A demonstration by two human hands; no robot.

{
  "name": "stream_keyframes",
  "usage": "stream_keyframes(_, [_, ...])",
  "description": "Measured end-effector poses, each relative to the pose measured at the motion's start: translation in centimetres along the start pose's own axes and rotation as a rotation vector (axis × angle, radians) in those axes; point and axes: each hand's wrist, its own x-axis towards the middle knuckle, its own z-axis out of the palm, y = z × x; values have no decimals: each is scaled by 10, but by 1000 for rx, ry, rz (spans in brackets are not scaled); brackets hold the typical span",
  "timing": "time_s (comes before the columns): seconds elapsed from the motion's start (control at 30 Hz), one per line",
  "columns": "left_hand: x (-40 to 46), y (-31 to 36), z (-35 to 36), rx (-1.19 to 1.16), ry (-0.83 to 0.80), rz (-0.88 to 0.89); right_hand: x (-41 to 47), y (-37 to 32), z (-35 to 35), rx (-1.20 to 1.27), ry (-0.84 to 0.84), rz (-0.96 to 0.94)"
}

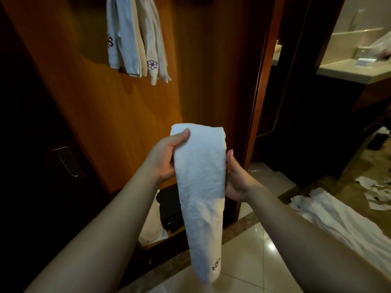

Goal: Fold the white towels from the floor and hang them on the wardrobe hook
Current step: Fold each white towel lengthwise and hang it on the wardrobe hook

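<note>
A white towel [201, 187], folded into a long narrow strip, hangs in front of me with a small dark embroidered mark near its lower end. My left hand [167, 155] grips its upper left edge, thumb laid over the top fold. My right hand [234, 178] holds the right edge, its fingers hidden behind the cloth. Several folded white towels with purple flower marks [137, 39] hang at the top of the wooden wardrobe panel [190, 70]; the hook itself is out of sight. More white towels [330, 210] lie in a heap on the tiled floor at the right.
A dark wardrobe door with a metal handle [67, 161] stands at the left. A white bag and a black object [169, 212] sit in the wardrobe's bottom. Torn paper scraps [376, 191] litter the floor at the right. A vanity counter [355, 68] is at the far right.
</note>
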Motion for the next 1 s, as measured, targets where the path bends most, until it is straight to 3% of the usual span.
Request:
stream_keyframes(0.17, [8,18,-8,39,43,16,-2,-9,6,-330,-23,-57])
stream_keyframes(0.5, [10,49,8,26,23,71,-1,-33,16,-491,65,-260])
stream_keyframes(0.8, [18,75,31,24,-10,61,0,-37,0,-342,-167,89])
stream_keyframes(1.0, [28,89,36,72,22,10,-4,-41,6,-307,-238,151])
